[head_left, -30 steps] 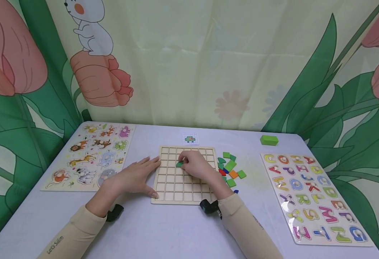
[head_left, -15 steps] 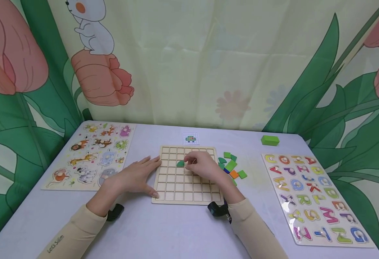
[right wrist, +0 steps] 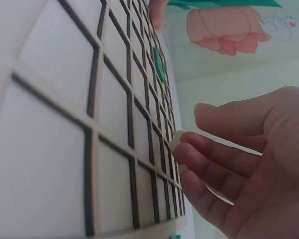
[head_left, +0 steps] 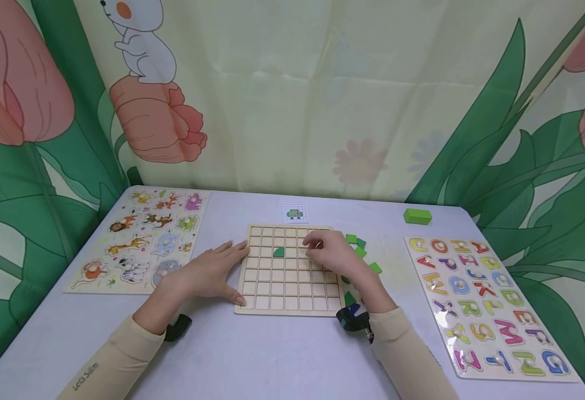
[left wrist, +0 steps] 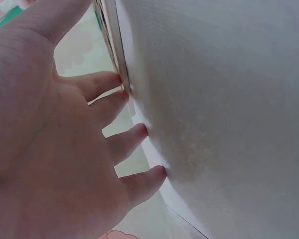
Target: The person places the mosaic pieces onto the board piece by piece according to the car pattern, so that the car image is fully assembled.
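Note:
A square wooden grid board (head_left: 278, 289) lies on the table. One green quarter-round piece (head_left: 279, 252) sits in a cell left of its middle; the right wrist view also has this green piece (right wrist: 159, 64) in its cell. My left hand (head_left: 207, 273) rests beside the board, fingers spread, with fingertips and thumb at its left edge. In the left wrist view the left hand (left wrist: 60, 134) has nothing in it. Over the board's right part is my right hand (head_left: 336, 255), loosely bent; a gap between thumb and fingers of the right hand (right wrist: 249, 159) shows nothing held.
Loose green pieces (head_left: 375, 268) lie right of the board, partly hidden by the right arm. A small pattern card (head_left: 294, 213) lies behind it. An animal puzzle (head_left: 137, 244) is at left, a letter puzzle (head_left: 492, 311) at right, a green block (head_left: 417, 216) at back right.
My right hand has let go of the green quarter-round piece, which stays in its cell, and has moved right across the board. The left hand has kept its place.

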Motion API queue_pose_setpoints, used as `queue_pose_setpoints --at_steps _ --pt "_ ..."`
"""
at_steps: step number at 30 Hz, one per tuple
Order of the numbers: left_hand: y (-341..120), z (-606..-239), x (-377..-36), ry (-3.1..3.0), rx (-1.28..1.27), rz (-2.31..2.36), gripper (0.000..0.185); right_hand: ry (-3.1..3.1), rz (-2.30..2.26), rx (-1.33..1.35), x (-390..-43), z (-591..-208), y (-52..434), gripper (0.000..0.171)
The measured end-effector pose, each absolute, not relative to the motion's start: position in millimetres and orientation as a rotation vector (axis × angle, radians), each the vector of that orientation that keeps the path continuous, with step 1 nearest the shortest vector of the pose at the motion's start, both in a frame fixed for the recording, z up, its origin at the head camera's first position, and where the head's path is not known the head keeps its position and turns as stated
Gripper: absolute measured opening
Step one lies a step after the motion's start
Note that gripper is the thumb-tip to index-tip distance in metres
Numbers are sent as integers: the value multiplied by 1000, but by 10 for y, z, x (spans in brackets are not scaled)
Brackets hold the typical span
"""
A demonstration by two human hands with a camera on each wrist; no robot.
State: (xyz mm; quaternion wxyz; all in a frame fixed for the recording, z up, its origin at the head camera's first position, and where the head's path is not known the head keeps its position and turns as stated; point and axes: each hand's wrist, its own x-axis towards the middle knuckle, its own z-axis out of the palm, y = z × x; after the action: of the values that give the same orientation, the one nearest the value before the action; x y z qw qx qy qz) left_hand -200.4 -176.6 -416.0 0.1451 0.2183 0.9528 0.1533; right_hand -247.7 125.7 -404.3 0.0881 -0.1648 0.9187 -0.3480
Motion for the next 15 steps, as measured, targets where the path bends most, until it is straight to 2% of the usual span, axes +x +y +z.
queue_pose_setpoints --at_steps 15 --pt "-1760 -4162 -2006 2737 610 442 118 2813 -1113 -295 -2646 -4007 1789 25"
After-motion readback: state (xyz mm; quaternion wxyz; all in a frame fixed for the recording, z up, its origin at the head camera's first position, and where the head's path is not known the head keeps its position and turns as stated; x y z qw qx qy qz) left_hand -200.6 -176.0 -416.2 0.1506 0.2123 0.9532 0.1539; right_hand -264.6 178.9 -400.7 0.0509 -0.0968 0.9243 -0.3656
